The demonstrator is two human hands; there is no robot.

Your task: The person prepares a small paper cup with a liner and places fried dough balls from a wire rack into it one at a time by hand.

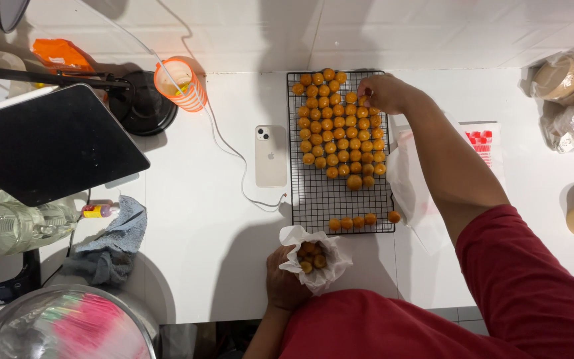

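At the middle of the frame: a black wire rack [340, 199] lies on the white desk [207, 266], its upper half crowded with small orange balls [340, 123].
Right hand: the right hand [383, 92] reaches to the rack's top right, fingertips pinched on one ball.
Left hand: the left hand [284, 282], low centre, grips a white paper-lined cup [315, 260] from below.
Progress: only a few balls sit in the cup; most remain on the rack, so I'd judge it early.
Look: round, glossy, golden-orange, in tight rows; a short row lies along the rack's bottom edge.
Nearby: a white phone [270, 155] left of the rack.
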